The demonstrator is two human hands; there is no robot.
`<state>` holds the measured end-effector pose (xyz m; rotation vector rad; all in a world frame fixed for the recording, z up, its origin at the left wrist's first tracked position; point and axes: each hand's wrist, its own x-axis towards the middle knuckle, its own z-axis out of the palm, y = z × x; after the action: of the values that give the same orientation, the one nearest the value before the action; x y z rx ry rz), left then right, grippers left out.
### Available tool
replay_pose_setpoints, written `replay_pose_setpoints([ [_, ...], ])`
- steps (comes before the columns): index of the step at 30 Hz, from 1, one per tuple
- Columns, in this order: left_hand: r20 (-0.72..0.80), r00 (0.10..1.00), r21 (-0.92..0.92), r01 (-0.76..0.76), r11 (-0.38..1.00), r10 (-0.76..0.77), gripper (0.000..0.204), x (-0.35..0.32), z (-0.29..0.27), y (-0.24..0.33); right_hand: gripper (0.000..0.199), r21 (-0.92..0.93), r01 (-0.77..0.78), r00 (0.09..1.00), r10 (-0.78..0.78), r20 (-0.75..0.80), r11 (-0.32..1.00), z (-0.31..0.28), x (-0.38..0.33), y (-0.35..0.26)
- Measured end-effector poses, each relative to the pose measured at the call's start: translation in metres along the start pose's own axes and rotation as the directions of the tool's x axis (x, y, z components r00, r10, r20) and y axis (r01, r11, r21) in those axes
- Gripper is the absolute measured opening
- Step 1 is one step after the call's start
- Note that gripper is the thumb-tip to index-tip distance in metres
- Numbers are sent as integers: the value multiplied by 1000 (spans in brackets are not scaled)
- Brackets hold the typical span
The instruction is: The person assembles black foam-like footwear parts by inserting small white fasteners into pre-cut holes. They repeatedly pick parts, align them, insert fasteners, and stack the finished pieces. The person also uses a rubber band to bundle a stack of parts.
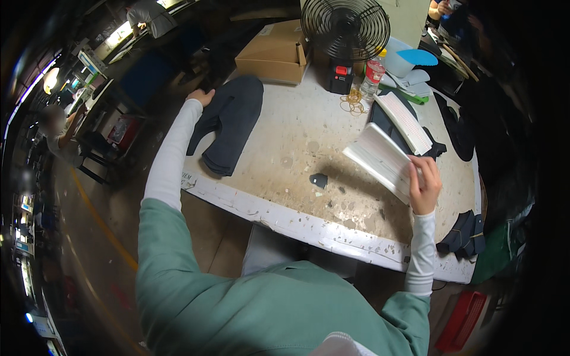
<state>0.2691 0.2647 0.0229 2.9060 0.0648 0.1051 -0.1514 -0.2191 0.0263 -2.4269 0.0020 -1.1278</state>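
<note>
Apparently we have small dark bundles point(462, 236) banded, but larger dark pieces point(240, 115) lie unbound, leftward on the counter point(285, 136), touched by our left hand point(202, 97), grip unclear, our right hand point(425, 185) clasping a white booklet point(379, 159)

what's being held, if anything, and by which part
The right hand holds the papers by their right end. The left hand is at the upper left edge of the dark fabric; whether it grips cannot be told.

Dark fabric panels point(243, 107): matt cloth, smooth-faced. Paper pad point(375, 155): thin white sheets. Carton point(267, 56): dull brown cardboard. Tabletop point(279, 130): pitted, flaking, glossy near front edge. Drinks bottle point(373, 72): clear, shiny plastic.
</note>
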Motion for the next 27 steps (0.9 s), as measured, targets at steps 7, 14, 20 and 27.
replay_pose_setpoints([
  [7,131,966,5,224,975,-223,110,29,38,-18,13,56,-101,967,111,-229,993,-23,-9,7],
  [14,110,991,90,64,994,-74,103,2,43,24,16,11,19,980,-17,-196,1000,-18,-4,-17],
  [20,223,886,-28,-410,912,406,94,-41,57,119,14,30,69,993,-66,-100,997,1,-5,-8],
  [27,-79,629,48,-773,633,774,54,-133,16,163,9,-8,-38,992,37,-120,999,-3,-20,28],
])
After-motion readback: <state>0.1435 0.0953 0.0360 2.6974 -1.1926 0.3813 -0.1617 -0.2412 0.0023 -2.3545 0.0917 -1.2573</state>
